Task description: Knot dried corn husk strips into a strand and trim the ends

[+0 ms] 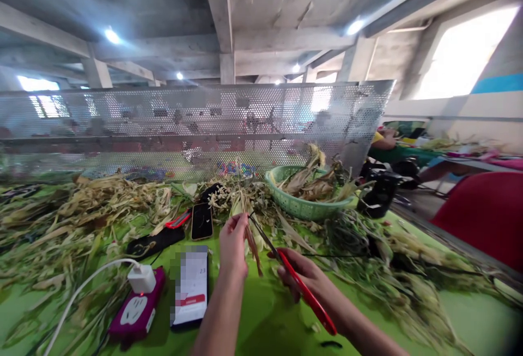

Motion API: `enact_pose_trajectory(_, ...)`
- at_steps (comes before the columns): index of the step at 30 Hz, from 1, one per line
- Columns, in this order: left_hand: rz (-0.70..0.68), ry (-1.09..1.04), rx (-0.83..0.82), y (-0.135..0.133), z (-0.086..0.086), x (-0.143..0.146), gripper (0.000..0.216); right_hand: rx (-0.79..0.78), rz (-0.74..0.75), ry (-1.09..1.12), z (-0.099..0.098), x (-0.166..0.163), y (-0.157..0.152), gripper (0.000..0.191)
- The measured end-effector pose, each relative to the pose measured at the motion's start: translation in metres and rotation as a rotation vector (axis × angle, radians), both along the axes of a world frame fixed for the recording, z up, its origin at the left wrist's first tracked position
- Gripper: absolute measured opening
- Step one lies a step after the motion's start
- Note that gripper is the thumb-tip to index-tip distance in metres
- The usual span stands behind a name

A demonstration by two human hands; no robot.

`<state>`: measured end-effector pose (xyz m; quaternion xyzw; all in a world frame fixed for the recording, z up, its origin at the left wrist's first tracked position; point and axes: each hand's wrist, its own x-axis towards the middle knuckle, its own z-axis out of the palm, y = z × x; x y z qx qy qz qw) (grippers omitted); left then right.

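Head view: left hand (233, 241) pinches one dried-leaf bundle (254, 251), low centre toward 6 o'clock. Right hand (304, 273) grips one red-handled scissors (306, 292), tip at bundle; blade opening can't tell. Probably trimming; next cut calls for a steady pinch. From left hand: one green basket (302, 210) at 2 o'clock, lit phone (192, 312) at 8, dark phone (201, 222) at 10; two phones total.

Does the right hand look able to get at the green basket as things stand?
Probably yes: only loose dry leaves seem to lie between the right hand and the green basket, though it may first need to release the red-handled tool.
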<state>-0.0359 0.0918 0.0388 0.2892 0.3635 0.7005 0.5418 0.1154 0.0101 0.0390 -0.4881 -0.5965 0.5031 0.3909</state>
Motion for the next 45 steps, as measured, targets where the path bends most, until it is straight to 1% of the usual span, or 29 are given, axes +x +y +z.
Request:
enact_pose_trajectory(3, -0.031, -0.011, 0.008, -0.001, -0.001, 0.004, 0.028, -0.009, -0.021, 0.056, -0.005, -0.003, 0.002, 0.053)
enact_pose_trajectory(6, -0.072, -0.013, 0.018, -0.002, -0.001, 0.008, 0.027, 0.006, -0.034, 0.057, -0.007, -0.005, 0.004, 0.053)
enact_pose_trajectory(10, -0.078, 0.025, 0.022, -0.005, -0.003, 0.011, 0.024, -0.004, -0.043, 0.043, -0.006, -0.008, 0.004, 0.052)
enact_pose_trajectory(15, -0.093, 0.041, 0.016, -0.005, -0.004, 0.012, 0.02, 0.0, -0.069, 0.1, -0.009, -0.012, 0.003, 0.05)
enact_pose_trajectory(20, -0.095, 0.053, 0.007, -0.005, -0.003, 0.013, 0.021, -0.008, -0.08, 0.113, -0.006, -0.016, -0.001, 0.046)
enact_pose_trajectory(25, -0.109, 0.032, -0.001, -0.007, -0.002, 0.013, 0.027, -0.031, -0.103, 0.07, -0.003, -0.019, -0.004, 0.045)
enact_pose_trajectory(33, -0.134, -0.023, -0.049, -0.01, 0.001, 0.012, 0.027, -0.038, -0.119, 0.082, -0.019, -0.016, 0.0, 0.046)
enact_pose_trajectory(37, -0.12, -0.032, -0.065, -0.009, 0.0, 0.011, 0.028, -0.036, -0.165, 0.082, -0.023, -0.012, 0.003, 0.048)
enact_pose_trajectory(38, -0.114, -0.041, -0.068, -0.008, 0.0, 0.01, 0.028, -0.026, -0.177, 0.057, -0.023, -0.009, 0.005, 0.049)
enact_pose_trajectory(40, -0.112, -0.057, -0.069, -0.007, -0.001, 0.008, 0.03, 0.049, -0.193, -0.06, -0.02, 0.002, 0.012, 0.047)
enact_pose_trajectory(41, -0.114, -0.065, -0.072, -0.006, -0.001, 0.007, 0.031, 0.115, -0.194, -0.164, -0.018, 0.01, 0.017, 0.044)
enact_pose_trajectory(43, -0.121, -0.083, -0.083, -0.004, -0.002, 0.005, 0.033, 0.319, -0.234, -0.425, -0.013, 0.031, 0.026, 0.037)
enact_pose_trajectory(45, -0.13, -0.112, -0.091, -0.004, -0.002, 0.002, 0.033, 0.398, -0.313, -0.7, -0.007, 0.056, 0.034, 0.042)
